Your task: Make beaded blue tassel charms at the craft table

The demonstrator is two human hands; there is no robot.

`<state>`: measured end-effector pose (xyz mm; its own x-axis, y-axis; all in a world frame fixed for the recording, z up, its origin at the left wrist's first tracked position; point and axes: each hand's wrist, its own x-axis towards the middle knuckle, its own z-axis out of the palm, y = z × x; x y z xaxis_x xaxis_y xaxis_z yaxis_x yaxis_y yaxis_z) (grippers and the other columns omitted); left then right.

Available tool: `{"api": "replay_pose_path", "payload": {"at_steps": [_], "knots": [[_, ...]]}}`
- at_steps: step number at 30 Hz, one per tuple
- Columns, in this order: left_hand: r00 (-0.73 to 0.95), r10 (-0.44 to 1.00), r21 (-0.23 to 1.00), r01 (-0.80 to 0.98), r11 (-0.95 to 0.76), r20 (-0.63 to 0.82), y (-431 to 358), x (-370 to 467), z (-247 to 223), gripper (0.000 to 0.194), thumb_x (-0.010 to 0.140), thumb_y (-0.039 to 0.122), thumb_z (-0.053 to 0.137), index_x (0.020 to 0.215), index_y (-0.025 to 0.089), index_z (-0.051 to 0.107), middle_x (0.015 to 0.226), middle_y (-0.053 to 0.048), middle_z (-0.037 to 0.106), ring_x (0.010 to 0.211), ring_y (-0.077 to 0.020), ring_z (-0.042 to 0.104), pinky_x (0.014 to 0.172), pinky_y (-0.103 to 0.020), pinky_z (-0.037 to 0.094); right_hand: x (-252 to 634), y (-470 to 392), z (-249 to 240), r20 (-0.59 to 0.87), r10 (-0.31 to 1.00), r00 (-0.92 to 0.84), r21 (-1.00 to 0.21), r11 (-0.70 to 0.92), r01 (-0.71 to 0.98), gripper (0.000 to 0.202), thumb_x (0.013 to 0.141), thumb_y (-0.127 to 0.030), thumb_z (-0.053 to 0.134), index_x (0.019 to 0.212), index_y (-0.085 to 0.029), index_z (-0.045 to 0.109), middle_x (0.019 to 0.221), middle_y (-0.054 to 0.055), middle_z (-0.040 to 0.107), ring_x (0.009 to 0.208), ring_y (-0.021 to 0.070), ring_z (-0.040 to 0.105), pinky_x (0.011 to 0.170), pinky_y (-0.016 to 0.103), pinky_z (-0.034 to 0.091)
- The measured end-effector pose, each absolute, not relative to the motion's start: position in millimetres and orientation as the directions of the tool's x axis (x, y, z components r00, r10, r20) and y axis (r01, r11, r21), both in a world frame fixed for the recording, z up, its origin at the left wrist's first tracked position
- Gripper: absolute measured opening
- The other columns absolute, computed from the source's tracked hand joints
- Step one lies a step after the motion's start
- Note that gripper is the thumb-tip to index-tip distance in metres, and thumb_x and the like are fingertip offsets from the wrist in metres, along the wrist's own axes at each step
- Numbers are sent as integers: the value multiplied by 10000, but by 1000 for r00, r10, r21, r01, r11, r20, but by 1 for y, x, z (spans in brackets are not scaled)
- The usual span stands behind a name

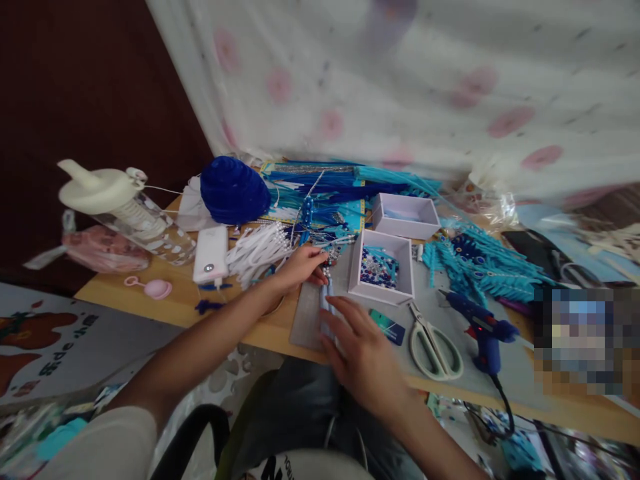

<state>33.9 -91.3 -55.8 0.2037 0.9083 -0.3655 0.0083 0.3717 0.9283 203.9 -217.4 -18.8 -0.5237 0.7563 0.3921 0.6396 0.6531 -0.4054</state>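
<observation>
Beaded piece (328, 259) pinched between left hand's (301, 265) thumb and fingers, over the grey mat (306, 321), near dial centre. At five o'clock, right hand (369, 352), fingers slightly parted beside pale blue strip (326, 293); cannot tell whether gripped. Bead box (381, 294) at three, scissors (429, 338) at four.

Dim light, soft blur, stretched edges, pixelated patch (583, 340) (lower right)

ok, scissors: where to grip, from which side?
Probably the handle loops of the scissors, right hand coming from the near table edge: they lie flat, loops toward the wearer, blades pointing away, with the glue gun off to their right.
</observation>
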Motion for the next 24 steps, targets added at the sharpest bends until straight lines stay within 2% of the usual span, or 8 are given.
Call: {"api": "replay_pose_path", "payload": {"at_steps": [2,5,8,10,13,16,21,24], "knots": [[224,906,931,16,364,-358,-89,32,-59,187,958,280,566,855,136,625,639,9,649,455,-97,631,430,-163,479,209,-199,-2,431,773,-465,-433,629,645,280,973,-203,519,1211,-179,665,1263,141,669,1152,271,637,968,431,552],[246,914,943,13,331,-324,-87,31,-64,200,940,287,593,803,141,601,551,32,585,449,-102,630,412,-148,452,219,-151,25,437,823,-362,-432,546,718,257,956,-204,514,1112,-187,718,1045,102,756,958,253,713,873,380,558],[249,924,953,-3,302,-291,-86,31,-66,196,930,267,605,777,146,584,558,35,585,443,-99,623,396,-148,439,219,-99,34,218,903,-371,-402,429,809,197,880,-143,601,1008,-177,747,895,66,772,814,212,723,785,304,534],[241,925,953,-9,303,-293,-87,31,-64,204,936,244,592,758,149,568,545,43,570,430,-93,611,393,-148,438,213,-75,31,73,920,-384,-345,385,856,149,840,-109,643,930,-154,753,880,74,774,821,206,721,774,280,511],[227,925,950,-8,313,-304,-88,32,-60,235,943,230,582,725,155,538,507,57,539,413,-86,590,399,-147,442,204,-56,27,-9,927,-375,-301,355,885,154,822,-84,664,938,-133,753,917,93,779,873,214,722,790,270,494],[221,927,950,-13,313,-303,-91,32,-56,240,940,222,586,715,158,535,498,64,532,417,-89,587,416,-160,465,195,-46,33,-67,904,-422,-326,380,866,193,823,-70,652,973,-133,754,893,91,780,847,213,726,794,265,496],[202,936,952,-42,303,-289,-92,32,-56,217,912,223,629,720,148,564,523,61,548,424,-87,589,420,-166,465,179,-20,32,-279,865,-416,-403,288,869,222,795,-21,588,882,-140,753,670,72,742,658,216,717,711,282,530],[201,935,950,-50,307,-291,-92,32,-56,221,884,266,679,725,143,587,545,49,570,437,-88,596,431,-169,468,172,-5,18,-318,849,-422,-439,262,859,182,753,-27,628,797,-158,747,564,48,701,594,222,707,643,279,545]]}}
